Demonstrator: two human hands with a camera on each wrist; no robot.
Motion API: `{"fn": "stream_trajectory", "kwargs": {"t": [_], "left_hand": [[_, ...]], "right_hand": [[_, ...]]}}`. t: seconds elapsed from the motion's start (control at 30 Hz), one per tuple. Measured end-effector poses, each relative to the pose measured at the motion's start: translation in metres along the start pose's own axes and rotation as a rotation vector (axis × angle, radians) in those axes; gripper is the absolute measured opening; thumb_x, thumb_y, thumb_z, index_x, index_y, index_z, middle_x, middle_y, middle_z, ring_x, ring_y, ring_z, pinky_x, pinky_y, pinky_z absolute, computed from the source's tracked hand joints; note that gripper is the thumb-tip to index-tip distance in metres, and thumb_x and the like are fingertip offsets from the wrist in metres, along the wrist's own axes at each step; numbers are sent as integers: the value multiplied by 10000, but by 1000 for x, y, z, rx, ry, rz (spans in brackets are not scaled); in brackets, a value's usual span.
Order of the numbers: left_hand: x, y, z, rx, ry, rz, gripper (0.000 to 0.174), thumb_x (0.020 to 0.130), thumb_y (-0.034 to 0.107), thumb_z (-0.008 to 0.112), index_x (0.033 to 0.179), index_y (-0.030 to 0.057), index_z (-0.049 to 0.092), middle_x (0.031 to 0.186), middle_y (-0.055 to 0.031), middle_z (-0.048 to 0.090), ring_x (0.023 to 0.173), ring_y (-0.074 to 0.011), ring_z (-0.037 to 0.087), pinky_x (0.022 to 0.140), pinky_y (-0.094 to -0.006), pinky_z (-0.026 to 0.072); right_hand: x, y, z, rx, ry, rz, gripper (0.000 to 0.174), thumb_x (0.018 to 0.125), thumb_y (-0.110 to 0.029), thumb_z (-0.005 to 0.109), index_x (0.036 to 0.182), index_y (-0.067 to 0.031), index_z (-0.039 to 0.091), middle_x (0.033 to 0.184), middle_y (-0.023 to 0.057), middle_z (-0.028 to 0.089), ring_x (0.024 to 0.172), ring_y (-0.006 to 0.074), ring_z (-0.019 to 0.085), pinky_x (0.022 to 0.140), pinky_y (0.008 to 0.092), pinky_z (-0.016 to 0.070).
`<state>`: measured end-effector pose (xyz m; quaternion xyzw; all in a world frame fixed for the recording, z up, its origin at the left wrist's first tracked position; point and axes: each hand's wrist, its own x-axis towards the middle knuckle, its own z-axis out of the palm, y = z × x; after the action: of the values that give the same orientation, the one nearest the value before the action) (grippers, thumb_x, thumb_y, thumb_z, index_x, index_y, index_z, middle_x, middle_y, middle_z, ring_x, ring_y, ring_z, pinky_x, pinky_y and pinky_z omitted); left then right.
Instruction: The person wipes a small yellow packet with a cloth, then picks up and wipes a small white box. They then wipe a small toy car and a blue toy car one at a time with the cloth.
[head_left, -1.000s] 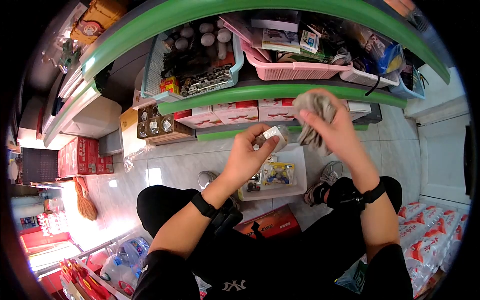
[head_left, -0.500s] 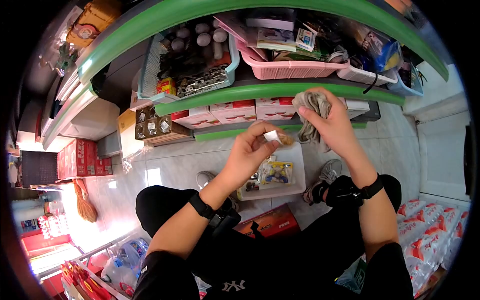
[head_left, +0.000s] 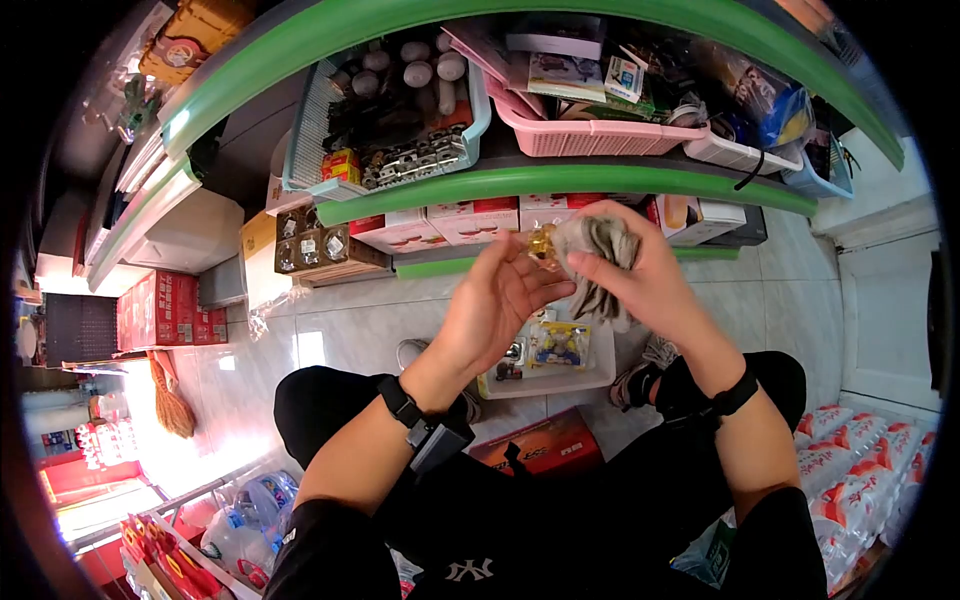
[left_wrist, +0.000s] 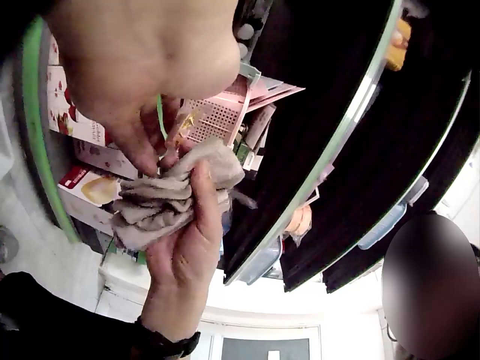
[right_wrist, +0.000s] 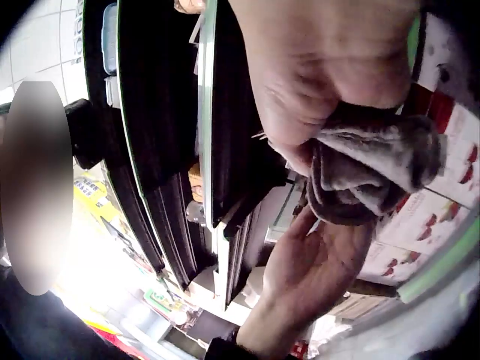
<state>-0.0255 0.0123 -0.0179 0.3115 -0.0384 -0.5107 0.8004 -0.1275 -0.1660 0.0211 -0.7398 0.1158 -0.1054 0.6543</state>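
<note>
My right hand (head_left: 655, 275) grips a crumpled grey cloth (head_left: 603, 262) with the thumb over its near side. At the cloth's left edge is a small clear plastic packet (head_left: 543, 246) with something gold-coloured inside. My left hand (head_left: 495, 300) pinches the packet's left side at the fingertips, its palm turned up and the other fingers spread under it. The cloth (left_wrist: 180, 195) overlaps the packet (left_wrist: 184, 124) in the left wrist view. In the right wrist view the cloth (right_wrist: 367, 169) hides the packet, with the left hand (right_wrist: 319, 255) just below.
Below the hands, a white bin (head_left: 598, 375) on the tiled floor holds a yellow-backed pack (head_left: 560, 344) and small items. Ahead, a green-edged shelf (head_left: 560, 181) carries a blue basket (head_left: 470, 150) with bulbs and a pink basket (head_left: 600, 140). Bottled water packs (head_left: 860, 470) stand at right.
The right hand has brought the cloth left and down against the packet. The left hand has turned its palm up and its fingers have spread; the packet's gold-coloured content now shows.
</note>
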Motion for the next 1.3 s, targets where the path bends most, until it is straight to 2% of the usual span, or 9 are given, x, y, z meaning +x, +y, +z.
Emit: {"fn": "stream_trajectory", "kwargs": {"t": [0.13, 0.2, 0.3, 0.43, 0.63, 0.93, 1.07, 1.2, 1.3], "left_hand": [[1, -3, -7, 344, -142, 75, 362, 1116, 284, 443, 1353, 32, 548, 1276, -149, 668, 1195, -264, 644, 1060, -444, 483], [1, -1, -6, 171, -150, 28, 321, 1107, 221, 476, 1335, 10, 556, 1246, -145, 682, 1161, -258, 665, 1047, -430, 505], [2, -8, -1, 390, -112, 81, 270, 1089, 118, 509, 1313, -22, 560, 1223, -136, 695, 1124, -241, 687, 1017, -408, 545], [4, -17, -7, 580, -113, 142, 299, 1061, 4, 513, 1346, -84, 523, 1178, -131, 698, 1066, -190, 694, 936, -345, 587], [5, -16, -13, 591, -63, 123, 278, 1079, 38, 497, 1330, -69, 545, 1142, -153, 734, 1011, -243, 740, 977, -390, 587], [6, -7, -4, 547, 1, 116, 308, 1110, 120, 463, 1345, -54, 560, 1160, -147, 729, 1044, -227, 734, 956, -371, 594], [6, -8, -8, 580, 6, 144, 296, 1084, 40, 417, 1314, -89, 552, 1156, -150, 711, 1062, -243, 734, 922, -364, 609], [3, -8, -6, 522, -2, 121, 300, 1089, 59, 420, 1319, -83, 549, 1151, -147, 710, 1051, -242, 734, 913, -364, 610], [3, -9, -3, 512, -13, 144, 307, 1089, 70, 426, 1328, -82, 542, 1144, -143, 710, 1033, -226, 732, 893, -359, 605]], "right_hand": [[4, 1, -9, -5, 18, 28, 321, 913, -132, 778, 1170, -10, 630, 1063, 39, 670, 981, 119, 614, 889, 293, 507], [4, 6, -7, -28, 37, 0, 314, 892, -106, 778, 1158, -23, 632, 1063, 51, 679, 975, 161, 642, 880, 317, 517], [8, 13, -6, -369, 36, -373, 324, 849, -53, 766, 1140, -39, 623, 1045, 102, 692, 958, 274, 679, 865, 360, 528], [0, 1, 3, -393, 21, -208, 326, 841, -36, 749, 1134, -42, 607, 1059, 189, 694, 983, 388, 683, 847, 413, 534], [2, -3, -3, -395, 8, -49, 301, 874, -87, 745, 1142, -48, 613, 982, 197, 721, 928, 419, 698, 797, 433, 544], [9, 1, -16, -475, 264, -169, 299, 889, -119, 763, 1133, -20, 622, 985, 166, 719, 924, 339, 706, 840, 397, 539], [9, 3, -10, -416, 52, -399, 317, 870, -120, 789, 1136, -50, 632, 1115, 142, 681, 1038, 321, 661, 923, 387, 508], [2, 7, 0, -491, -7, -182, 377, 826, 2, 736, 1167, -83, 599, 1115, 173, 669, 1079, 404, 644, 926, 424, 503], [8, 6, -3, -429, 24, -205, 386, 818, 30, 713, 1166, -79, 586, 1039, 185, 688, 1010, 432, 665, 862, 436, 525]]}}
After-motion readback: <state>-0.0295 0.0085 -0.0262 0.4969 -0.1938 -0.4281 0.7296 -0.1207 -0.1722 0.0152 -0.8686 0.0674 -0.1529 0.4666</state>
